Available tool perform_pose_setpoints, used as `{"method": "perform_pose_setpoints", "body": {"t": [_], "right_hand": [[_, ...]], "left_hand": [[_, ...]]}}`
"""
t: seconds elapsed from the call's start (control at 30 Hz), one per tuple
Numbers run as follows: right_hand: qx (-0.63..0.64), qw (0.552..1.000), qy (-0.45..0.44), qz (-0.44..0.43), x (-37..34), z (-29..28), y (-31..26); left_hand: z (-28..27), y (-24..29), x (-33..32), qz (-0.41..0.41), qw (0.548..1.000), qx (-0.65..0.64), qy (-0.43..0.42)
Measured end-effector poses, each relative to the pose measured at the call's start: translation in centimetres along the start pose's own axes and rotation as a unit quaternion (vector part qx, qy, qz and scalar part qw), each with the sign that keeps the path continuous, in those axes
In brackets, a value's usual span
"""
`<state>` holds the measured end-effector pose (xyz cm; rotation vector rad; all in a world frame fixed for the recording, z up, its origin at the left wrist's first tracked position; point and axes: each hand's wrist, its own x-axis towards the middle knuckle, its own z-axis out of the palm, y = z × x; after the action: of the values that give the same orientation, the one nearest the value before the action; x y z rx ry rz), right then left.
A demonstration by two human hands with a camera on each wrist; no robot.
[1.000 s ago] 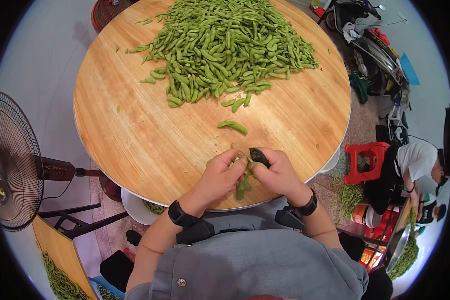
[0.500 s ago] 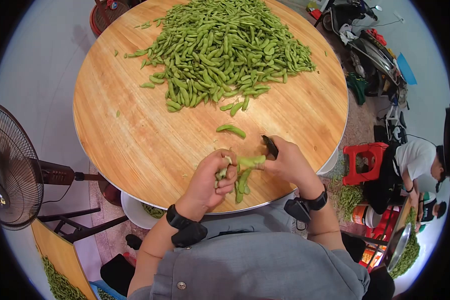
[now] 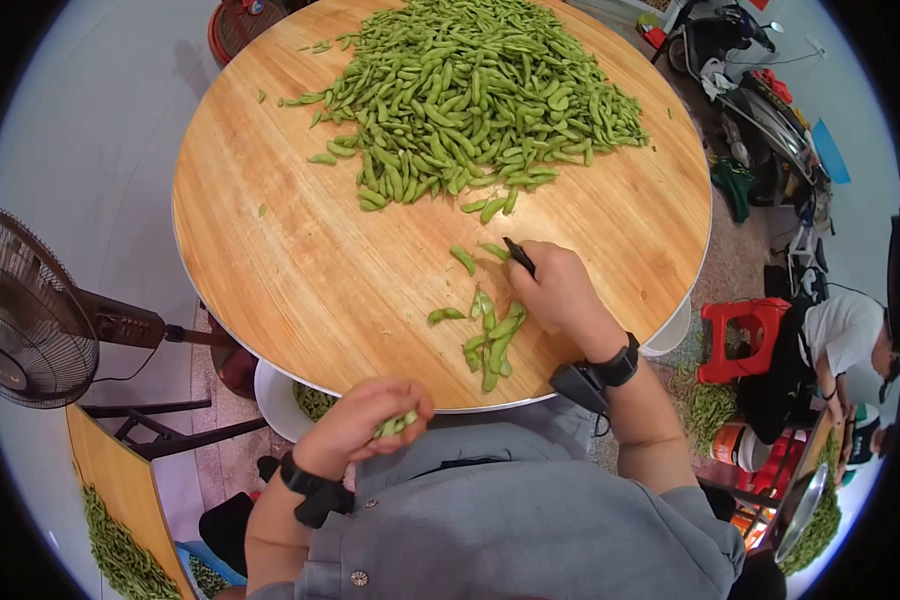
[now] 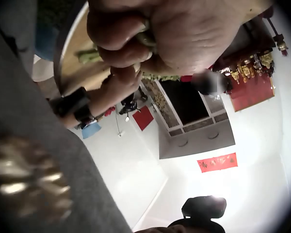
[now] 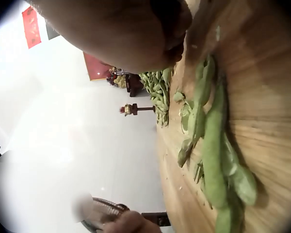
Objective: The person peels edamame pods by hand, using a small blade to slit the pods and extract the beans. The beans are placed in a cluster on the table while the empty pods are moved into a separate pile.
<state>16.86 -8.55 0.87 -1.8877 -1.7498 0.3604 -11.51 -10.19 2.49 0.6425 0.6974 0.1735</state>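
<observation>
My left hand (image 3: 370,420) is off the table's near edge, its fingers curled round pale green beans (image 3: 397,424); in the left wrist view a bit of green (image 4: 146,40) shows between the curled fingers. Over the tabletop my right hand (image 3: 562,292) grips a slim black object (image 3: 519,257), its tip beside a green pod (image 3: 493,250). Another pod (image 3: 462,260) lies just left of that. Several pods (image 3: 498,345) form a small cluster nearer the table edge, seen close up in the right wrist view as long green pods (image 5: 214,145).
A large pile of pods (image 3: 470,100) covers the far part of the round wooden table (image 3: 260,250). A white basin (image 3: 280,405) is below the near left edge. A fan (image 3: 30,310) stands left; a red stool (image 3: 740,340) and a seated person (image 3: 840,330) are right.
My hands have parted: the left moved down and left off the table with the beans, the right moved forward. The pod that was between them is no longer there; more pods lie in the cluster.
</observation>
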Motion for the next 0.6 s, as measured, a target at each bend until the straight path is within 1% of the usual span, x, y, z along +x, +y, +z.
{"method": "perform_pose_setpoints", "body": {"t": [0.03, 0.07, 0.1, 0.13, 0.17, 0.2, 0.27, 0.3, 0.33, 0.37, 0.4, 0.47, 0.5, 0.57, 0.6], "right_hand": [[0.049, 0.998, -0.028, 0.041, -0.4, -0.5, -0.2], [0.05, 0.997, -0.026, 0.043, -0.8, -0.8, -0.3], [0.081, 0.994, -0.023, 0.069, -1.1, -1.1, -0.4], [0.112, 0.989, -0.02, 0.095, -1.5, -1.3, -0.4], [0.113, 0.989, -0.02, 0.097, -1.8, -1.2, -0.2], [0.12, 0.988, -0.014, 0.099, -2.1, -1.1, 0.0], [0.126, 0.987, -0.006, 0.1, -2.5, -1.2, -0.1], [0.133, 0.987, -0.007, 0.088, -2.7, -1.4, -0.4], [0.139, 0.987, -0.008, 0.076, -3.0, -1.5, -0.6], [0.138, 0.987, -0.008, 0.078, -3.2, -1.5, -0.7], [0.134, 0.988, -0.012, 0.073, -3.3, -1.6, -0.8], [0.131, 0.989, -0.017, 0.073, -3.9, -1.6, -0.7], [0.131, 0.989, -0.013, 0.063, -4.1, -1.6, -0.6], [0.132, 0.99, -0.009, 0.051, -4.4, -1.6, -0.6], [0.139, 0.989, -0.015, 0.055, -4.6, -1.7, -0.7]], "left_hand": [[-1.2, -1.3, -0.6, -0.027, 1.0, 0.0, -0.011], [-2.2, -2.6, -0.9, -0.053, 0.998, 0.0, -0.023], [-3.1, -4.0, -1.0, -0.053, 0.998, 0.001, -0.023], [-4.0, -5.5, -1.0, -0.087, 0.995, -0.053, -0.003], [-4.8, -6.7, -0.7, -0.122, 0.987, -0.107, 0.017], [-5.0, -7.7, 0.2, -0.123, 0.987, -0.105, 0.017], [-5.1, -9.6, 2.6, -0.115, 0.961, -0.157, 0.196], [-5.7, -10.3, 4.1, -0.07, 0.973, -0.143, 0.167], [-4.2, -10.3, 5.8, 0.014, 0.968, -0.197, 0.153], [-2.8, -10.3, 7.4, 0.096, 0.954, -0.25, 0.137], [-2.8, -10.5, 8.4, 0.093, 0.954, -0.25, 0.136], [-3.3, -10.9, 10.1, 0.073, 0.932, -0.355, 0.003], [-3.2, -10.6, 10.1, 0.071, 0.933, -0.354, 0.003], [-3.1, -9.8, 9.5, 0.071, 0.938, -0.338, -0.04], [-3.5, -10.0, 9.6, 0.071, 0.938, -0.337, -0.039]]}}
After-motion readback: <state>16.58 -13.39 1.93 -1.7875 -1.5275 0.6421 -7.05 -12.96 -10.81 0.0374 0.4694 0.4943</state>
